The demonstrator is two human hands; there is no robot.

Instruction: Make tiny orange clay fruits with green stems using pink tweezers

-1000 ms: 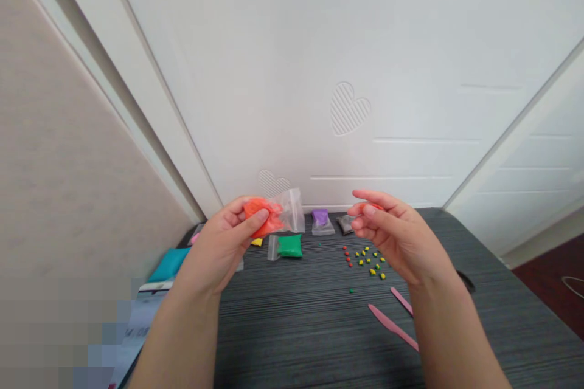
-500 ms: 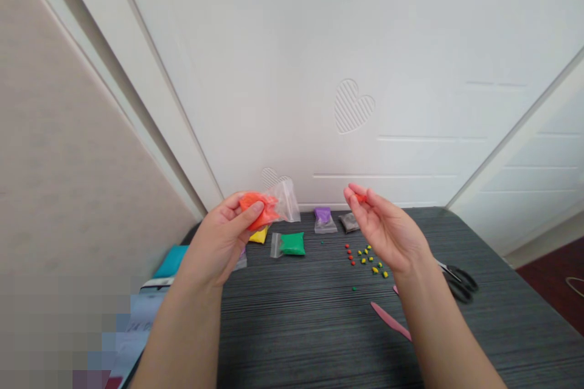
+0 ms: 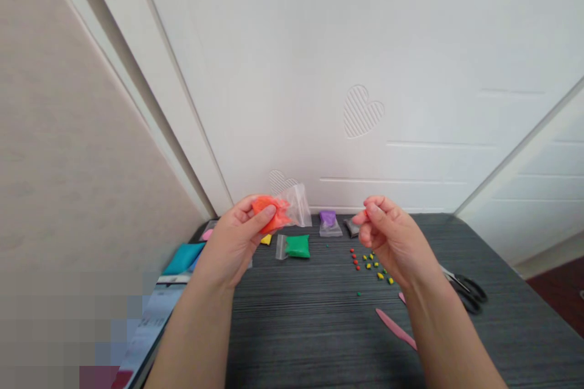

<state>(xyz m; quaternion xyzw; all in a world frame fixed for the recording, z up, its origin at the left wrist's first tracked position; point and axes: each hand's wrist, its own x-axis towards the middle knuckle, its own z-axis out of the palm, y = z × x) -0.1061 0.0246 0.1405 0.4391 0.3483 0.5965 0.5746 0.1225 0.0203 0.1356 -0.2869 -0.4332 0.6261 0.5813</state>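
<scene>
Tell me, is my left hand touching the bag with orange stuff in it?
Touching. The head view shows the left hand holding the orange bag, with the thumb lying across its front.

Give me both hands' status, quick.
Left hand: closed on the orange bag.
Right hand: fingertips pinched on a small red-orange piece, mostly hidden.

Left hand (image 3: 239, 234) holds orange-filled bag (image 3: 267, 214). Right hand (image 3: 389, 232) pinches red piece (image 3: 366, 213). Scissors (image 3: 460, 284) (black-handled): four o'clock from view centre.
</scene>
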